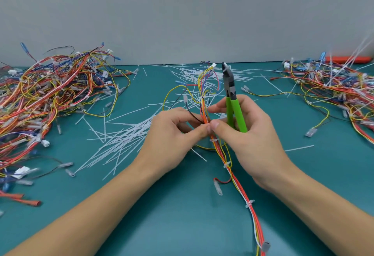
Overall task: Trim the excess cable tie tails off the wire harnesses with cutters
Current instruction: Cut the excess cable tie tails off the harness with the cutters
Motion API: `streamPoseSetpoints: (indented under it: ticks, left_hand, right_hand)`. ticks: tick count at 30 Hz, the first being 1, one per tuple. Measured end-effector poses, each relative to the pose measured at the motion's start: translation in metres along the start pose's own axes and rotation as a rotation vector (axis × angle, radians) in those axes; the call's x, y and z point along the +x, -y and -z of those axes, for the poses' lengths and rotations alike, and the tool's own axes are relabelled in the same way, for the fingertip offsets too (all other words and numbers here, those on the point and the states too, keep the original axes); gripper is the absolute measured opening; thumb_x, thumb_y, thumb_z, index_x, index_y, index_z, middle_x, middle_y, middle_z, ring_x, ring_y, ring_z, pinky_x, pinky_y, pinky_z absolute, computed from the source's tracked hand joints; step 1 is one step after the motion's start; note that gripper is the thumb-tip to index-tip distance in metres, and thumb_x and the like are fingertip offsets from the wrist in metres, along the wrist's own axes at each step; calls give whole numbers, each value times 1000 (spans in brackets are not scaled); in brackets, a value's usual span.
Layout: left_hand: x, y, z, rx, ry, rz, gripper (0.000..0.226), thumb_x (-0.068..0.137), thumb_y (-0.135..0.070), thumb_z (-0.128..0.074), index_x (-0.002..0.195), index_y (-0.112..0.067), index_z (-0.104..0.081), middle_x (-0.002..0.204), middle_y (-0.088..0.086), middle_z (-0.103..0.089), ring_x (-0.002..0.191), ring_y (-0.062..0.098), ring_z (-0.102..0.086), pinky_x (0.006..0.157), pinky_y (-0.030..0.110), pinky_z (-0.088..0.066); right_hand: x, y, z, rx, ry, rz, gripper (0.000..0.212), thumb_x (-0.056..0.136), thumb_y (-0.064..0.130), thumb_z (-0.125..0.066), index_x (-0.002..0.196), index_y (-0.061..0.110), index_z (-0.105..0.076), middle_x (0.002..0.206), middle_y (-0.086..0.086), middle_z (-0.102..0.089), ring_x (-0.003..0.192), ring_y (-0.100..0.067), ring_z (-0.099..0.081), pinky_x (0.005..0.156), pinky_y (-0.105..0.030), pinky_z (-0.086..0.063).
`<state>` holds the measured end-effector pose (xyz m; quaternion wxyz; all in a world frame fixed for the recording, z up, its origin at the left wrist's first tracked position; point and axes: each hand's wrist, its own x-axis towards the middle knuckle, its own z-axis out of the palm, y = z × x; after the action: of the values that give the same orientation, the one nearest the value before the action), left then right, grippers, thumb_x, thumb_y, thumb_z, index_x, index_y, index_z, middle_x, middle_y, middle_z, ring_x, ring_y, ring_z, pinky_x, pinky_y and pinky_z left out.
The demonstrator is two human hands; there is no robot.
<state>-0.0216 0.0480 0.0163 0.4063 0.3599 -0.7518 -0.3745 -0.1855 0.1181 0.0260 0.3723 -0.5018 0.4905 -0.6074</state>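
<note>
- Head view, one wire harness (220,152) lifted off the teal counter (182,225) at centre, its tail trailing toward the lower right edge.
- Left hand (174,134) pinching the bundle between thumb and fingers; right hand (242,132) pinching the same bundle just beside it with thumb and forefinger, green-handled cutters (232,97) tucked under the remaining fingers, blades pointing up and away, apparently closed.
- Harness judged light and limp: thin insulated wires, stiffened only where white cable ties (250,203) cinch them. Best held close beside a tie, so the tail stands clear for the blades.
- Tie tails judged springy and thin; likely to flick away when cut, as the cut tails (121,142) scattered on the counter suggest.
- Piles of harnesses at left (50,93) and right (334,85), well apart from the hands.
</note>
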Motion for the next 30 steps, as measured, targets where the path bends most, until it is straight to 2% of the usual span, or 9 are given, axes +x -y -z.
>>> streamPoseSetpoints:
  ticks: [3, 5, 8, 11, 15, 20, 22, 24, 30]
  left_hand:
    - [1, 1, 2, -150, -78, 147, 37, 64, -41, -93, 84, -19, -71, 78, 11, -73, 68, 21, -67, 62, 52, -60]
    - [2, 2, 4, -295, -54, 251, 55, 57, -34, -97, 97, -15, -63, 89, 7, -76, 77, 22, -76, 60, 44, -62]
    - [6, 1, 7, -581, 23, 412, 65, 66, -16, -91, 122, -9, -59, 101, 9, -76, 79, 25, -75, 56, 32, -57]
    - [10, 2, 11, -718, 49, 509, 49, 82, -23, -80, 123, -2, -63, 98, 13, -74, 80, 26, -70, 61, 30, -58]
    - [14, 8, 15, -815, 12, 554, 19, 95, -28, -65, 106, -15, -73, 94, 4, -73, 80, 17, -69, 66, 28, -59]
    - [16, 7, 18, -880, -16, 568, 26, 92, -35, -65, 108, -19, -77, 92, 2, -72, 73, 14, -68, 60, 29, -58]
    - [17, 7, 16, -855, -43, 543, 26, 94, -33, -64, 110, -17, -77, 93, 2, -72, 72, 15, -68, 57, 29, -56]
    - [16, 7, 13, -825, -105, 520, 22, 100, -26, -60, 110, -12, -75, 92, 1, -73, 69, 13, -67, 55, 27, -55]
    - [20, 8, 19, -849, -234, 538, 15, 98, -18, -58, 102, -10, -70, 77, -2, -67, 60, 11, -63, 54, 24, -54]
  right_hand:
    - [2, -1, 3, -11, 73, -29, 23, 94, -1, -71, 104, 19, -64, 110, 0, -77, 88, -15, -74, 78, -28, -61]
    - [3, -1, 3, 1, 121, -46, 22, 95, -2, -70, 104, 18, -65, 111, -3, -77, 90, -16, -74, 80, -29, -61]
    - [2, -1, 6, -14, 196, -30, 23, 97, -8, -64, 107, 13, -64, 115, -7, -75, 97, -24, -74, 86, -33, -61]
    - [1, -1, 6, -93, 276, -25, 24, 97, -8, -63, 111, 12, -66, 115, 1, -76, 104, -29, -70, 96, -35, -58]
    - [1, -1, 5, -161, 223, -6, 24, 97, -3, -65, 108, 18, -70, 112, 5, -76, 102, -20, -71, 97, -38, -57]
    - [6, -1, 11, -181, -32, 106, 15, 94, 12, -71, 101, 26, -71, 97, 3, -77, 94, -17, -72, 89, -31, -57]
    - [9, -2, 14, -122, -85, 96, 12, 91, 19, -71, 98, 28, -72, 94, 2, -76, 85, -16, -70, 80, -25, -56]
    - [12, -6, 16, -124, -90, 39, 14, 93, 15, -73, 97, 29, -73, 91, 3, -75, 80, -11, -68, 74, -20, -52]
    - [21, -14, 39, -783, -79, 17, 19, 88, 19, -71, 98, 34, -66, 80, 17, -68, 81, -3, -61, 70, -20, -47]
